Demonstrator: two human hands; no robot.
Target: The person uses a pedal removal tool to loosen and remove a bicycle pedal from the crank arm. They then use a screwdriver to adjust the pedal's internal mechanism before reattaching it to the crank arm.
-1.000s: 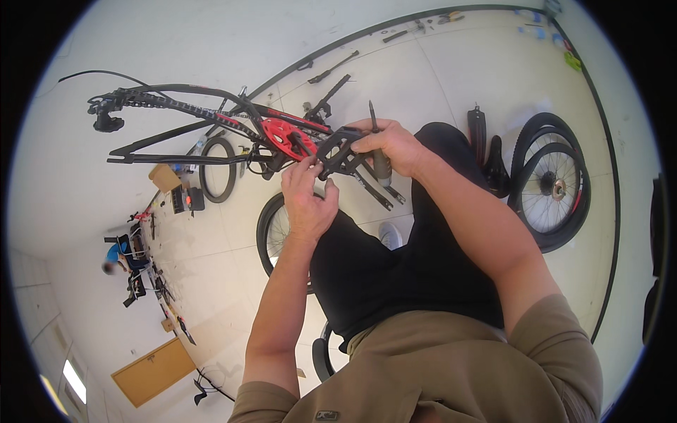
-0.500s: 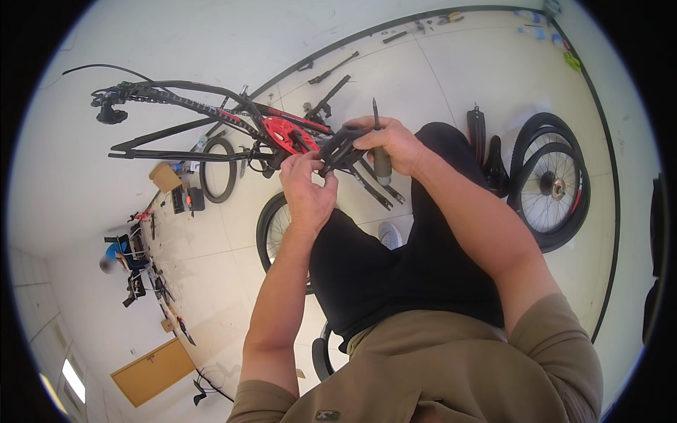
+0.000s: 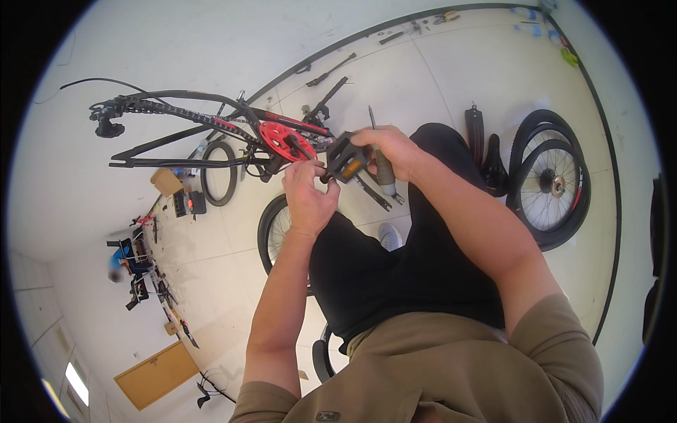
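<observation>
A black pedal (image 3: 343,155) with an orange reflector sits between my hands, near the red chainring (image 3: 282,139) of a black-and-red bicycle frame (image 3: 162,162). My left hand (image 3: 312,196) has its fingers closed at the pedal's axle end, against the crank area. My right hand (image 3: 392,151) grips a screwdriver (image 3: 384,173) with a dark handle, its shaft pointing upward, while its fingers also touch the pedal's upper corner. Below the pedal, black fork-like tubes (image 3: 374,194) show above my legs.
Two wheels (image 3: 550,180), a black saddle (image 3: 497,169) and a black-red tube (image 3: 474,134) lie at right. Loose parts (image 3: 331,70) line the wall. At left are a cardboard box (image 3: 166,180), a tyre (image 3: 218,173) and a person (image 3: 118,261) in blue. Another wheel (image 3: 275,233) lies by my left forearm.
The pedal has turned, so its orange reflector now faces me. Both hands have shifted slightly with it. The person in blue at the left has moved a little.
</observation>
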